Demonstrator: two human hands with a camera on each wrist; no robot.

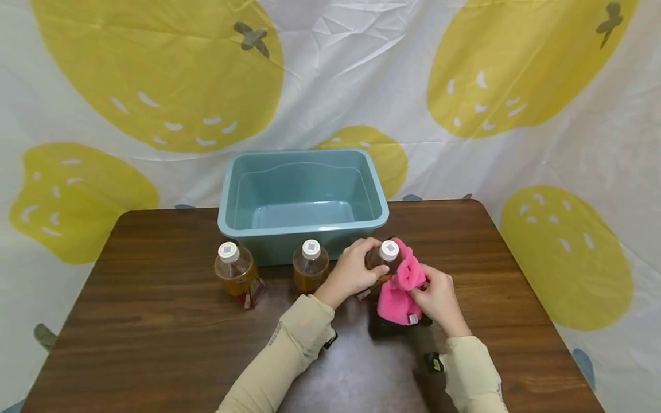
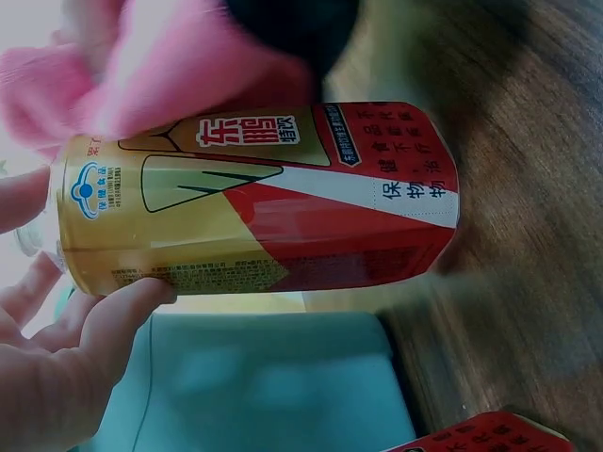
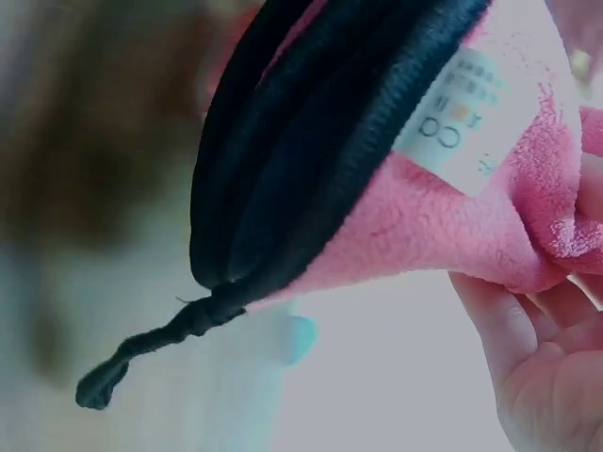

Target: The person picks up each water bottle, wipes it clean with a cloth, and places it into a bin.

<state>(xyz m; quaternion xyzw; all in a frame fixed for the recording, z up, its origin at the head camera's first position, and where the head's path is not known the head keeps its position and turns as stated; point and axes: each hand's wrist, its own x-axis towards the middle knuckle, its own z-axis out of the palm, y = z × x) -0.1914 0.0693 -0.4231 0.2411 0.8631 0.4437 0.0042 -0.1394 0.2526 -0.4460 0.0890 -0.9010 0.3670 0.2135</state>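
My left hand grips the upper part of the rightmost drink bottle, thumb and fingers around it below its white cap. The left wrist view shows that bottle's gold and red label. My right hand pinches a bunched pink plush cloth against the bottle's right side. In the right wrist view, the cloth has black edging, a white tag and a twisted black loop. The cloth hides part of the bottle. I cannot tell whether the bottle's base touches the table.
Two more capped bottles stand to the left, the middle bottle and the left bottle. Behind them a blue-green plastic bin sits at the back of the dark wooden table. A lemon-patterned curtain hangs behind the table.
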